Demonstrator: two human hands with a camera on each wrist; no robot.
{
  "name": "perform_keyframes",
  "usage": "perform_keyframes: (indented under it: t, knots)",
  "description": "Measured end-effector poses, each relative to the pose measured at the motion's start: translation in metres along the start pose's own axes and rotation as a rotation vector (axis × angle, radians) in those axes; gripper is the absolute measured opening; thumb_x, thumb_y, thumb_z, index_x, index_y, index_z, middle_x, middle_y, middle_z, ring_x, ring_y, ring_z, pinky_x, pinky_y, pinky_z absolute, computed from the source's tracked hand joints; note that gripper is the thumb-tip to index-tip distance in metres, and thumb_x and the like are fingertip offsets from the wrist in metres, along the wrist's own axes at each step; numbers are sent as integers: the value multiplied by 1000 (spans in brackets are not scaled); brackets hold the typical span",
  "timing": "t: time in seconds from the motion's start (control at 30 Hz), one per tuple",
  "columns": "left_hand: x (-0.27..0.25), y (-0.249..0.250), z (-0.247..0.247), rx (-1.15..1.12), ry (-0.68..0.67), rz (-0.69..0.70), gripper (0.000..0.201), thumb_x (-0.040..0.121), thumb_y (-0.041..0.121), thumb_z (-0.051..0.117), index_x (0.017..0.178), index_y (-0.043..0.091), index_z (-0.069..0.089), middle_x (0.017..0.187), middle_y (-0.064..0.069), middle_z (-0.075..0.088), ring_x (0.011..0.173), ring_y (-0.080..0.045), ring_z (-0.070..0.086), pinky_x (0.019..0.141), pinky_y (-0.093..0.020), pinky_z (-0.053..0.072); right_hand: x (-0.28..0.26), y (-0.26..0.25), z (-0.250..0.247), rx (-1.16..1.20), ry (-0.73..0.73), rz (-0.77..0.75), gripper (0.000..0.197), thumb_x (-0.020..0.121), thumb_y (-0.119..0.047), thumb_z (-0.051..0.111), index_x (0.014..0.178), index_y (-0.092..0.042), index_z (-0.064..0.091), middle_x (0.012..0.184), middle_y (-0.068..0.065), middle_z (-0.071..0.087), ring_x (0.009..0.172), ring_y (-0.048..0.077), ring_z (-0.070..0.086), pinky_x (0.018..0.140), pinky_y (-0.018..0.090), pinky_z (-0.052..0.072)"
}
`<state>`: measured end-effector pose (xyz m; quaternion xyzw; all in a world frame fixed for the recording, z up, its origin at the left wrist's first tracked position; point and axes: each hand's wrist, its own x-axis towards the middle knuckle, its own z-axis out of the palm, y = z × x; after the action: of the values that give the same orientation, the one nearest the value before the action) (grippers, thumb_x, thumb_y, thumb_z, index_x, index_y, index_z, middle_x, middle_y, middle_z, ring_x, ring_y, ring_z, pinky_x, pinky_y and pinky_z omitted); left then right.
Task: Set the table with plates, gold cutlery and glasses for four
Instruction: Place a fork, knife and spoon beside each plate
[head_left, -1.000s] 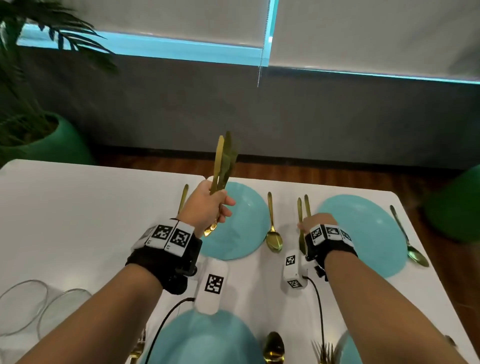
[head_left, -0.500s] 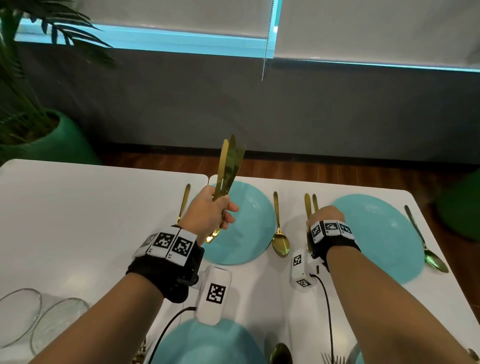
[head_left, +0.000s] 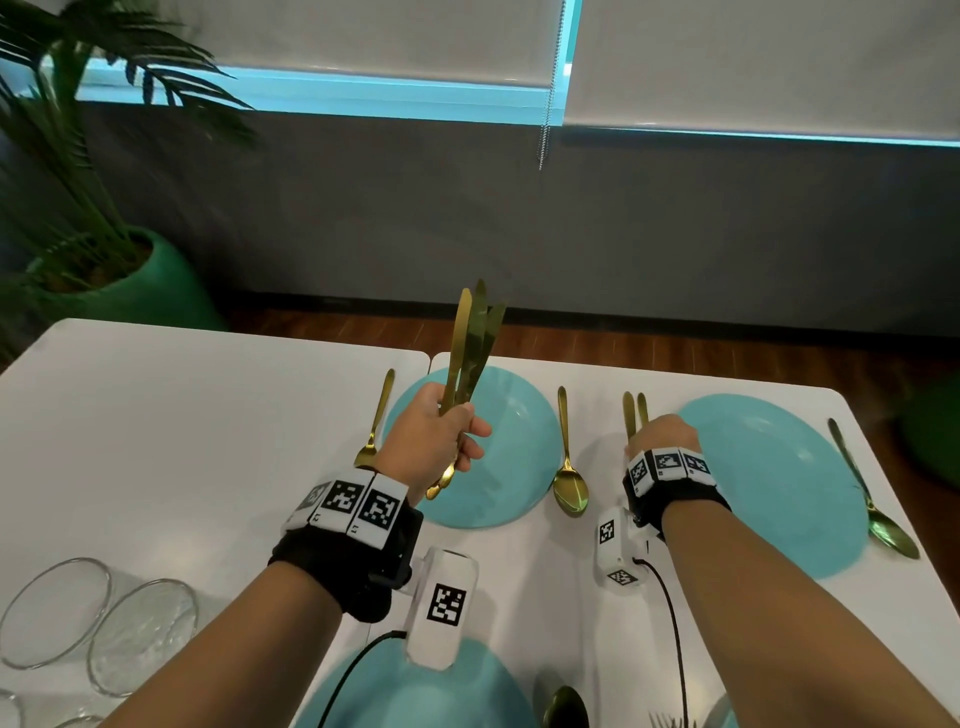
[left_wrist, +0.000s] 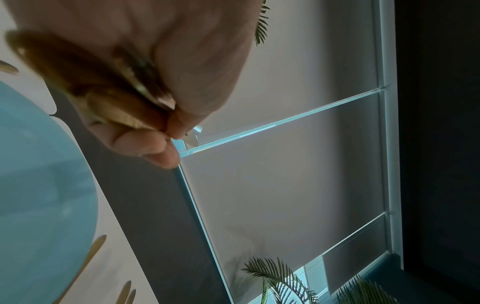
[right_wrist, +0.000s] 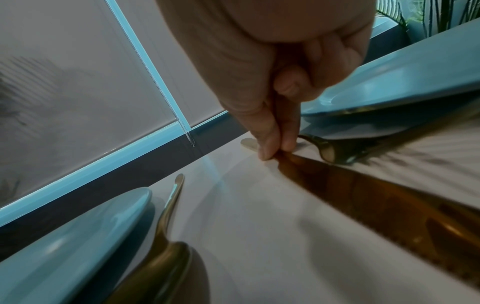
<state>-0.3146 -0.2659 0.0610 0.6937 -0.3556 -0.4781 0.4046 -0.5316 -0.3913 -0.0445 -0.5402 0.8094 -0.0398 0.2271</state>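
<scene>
My left hand (head_left: 460, 434) grips a bunch of gold knives (head_left: 472, 353) upright above the far left teal plate (head_left: 519, 483); the left wrist view shows fingers (left_wrist: 155, 144) curled round their handles (left_wrist: 109, 86). My right hand (head_left: 660, 434) is down on the table left of the far right teal plate (head_left: 769, 483). There its thumb and forefinger (right_wrist: 267, 148) pinch a gold knife (right_wrist: 376, 197) lying flat beside a gold fork (right_wrist: 335, 150). Both handle ends (head_left: 635, 413) stick out beyond the knuckles.
Gold spoons (head_left: 569, 488) (head_left: 878, 519) lie right of each far plate, and a fork (head_left: 376, 421) left of the left one. A third teal plate (head_left: 415, 696) and spoon (head_left: 566, 706) are near me. Glassware (head_left: 98, 618) stands at lower left. A potted plant (head_left: 130, 280) is beyond the table.
Both hands keep their places and holds: left on the knives, right low on the knife by the fork. Only the head view has shifted slightly.
</scene>
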Motion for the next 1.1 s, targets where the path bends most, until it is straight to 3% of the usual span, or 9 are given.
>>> perform_keyframes:
  t: [0.17,0.3,0.4,0.53,0.7,0.77,0.87,0.97,1.1]
  knots:
    - [-5,-3,1,-16,34,-7,13,99,20,42,104,11,48,82,-4,62,63,-14,55,57,-23,49,-7,-7,-8,-8,30,-37,11,88,-9,60,89,1,62,100,20,68,89,34,67,67,33,51]
    - [-11,-6,2,-74,45,-36,15,98,21,45,102,9,52,80,-4,63,62,-15,56,60,-26,49,-39,-29,-37,-16,-36,-191,41,90,-38,58,106,-1,65,108,10,67,100,25,63,84,30,48]
    - [-23,-4,6,-141,24,-50,11,99,18,41,99,11,50,79,-7,67,61,-16,58,55,-24,47,-92,-43,-56,328,-223,-374,33,89,-39,60,91,-9,73,85,-4,68,74,13,57,71,24,46]
    - [-49,-7,13,-164,-29,-56,14,101,19,37,97,11,48,79,-10,68,58,-16,58,51,-23,45,-168,-38,-67,523,-490,-365,19,88,-42,60,80,-27,66,84,-7,68,58,10,48,58,24,43]
    - [-87,-20,11,-144,-190,-8,28,101,17,32,100,0,55,64,-11,63,53,-18,54,50,-25,44,-230,-16,-68,617,-421,-308,11,86,-22,67,95,-17,72,78,-5,63,59,6,47,47,15,35]
    - [-107,-26,10,-134,-265,1,30,101,17,33,102,-3,55,66,-14,63,52,-17,58,47,-23,46,-252,-2,-64,690,-443,-285,7,85,-14,67,79,-17,71,64,-1,56,55,8,42,45,17,29]
    - [-135,-37,6,-161,-380,-28,30,100,17,35,113,-7,48,81,-21,65,57,-21,65,51,-28,55,-287,16,-52,796,-388,-208,24,84,-8,67,62,-18,66,54,0,52,51,10,40,43,18,26]
    - [-153,-47,-4,-144,-413,-50,19,98,15,39,107,0,46,82,-17,63,67,-23,62,66,-34,53,-312,35,-43,921,-298,-57,8,82,-8,70,75,-9,66,65,1,56,57,11,41,45,19,31]
    - [-164,-59,-25,-187,-407,-91,5,98,12,40,96,8,42,85,-11,59,67,-20,58,58,-25,49,-320,77,-39,857,-164,100,15,81,-10,72,93,-2,69,65,2,56,55,13,42,46,22,34]
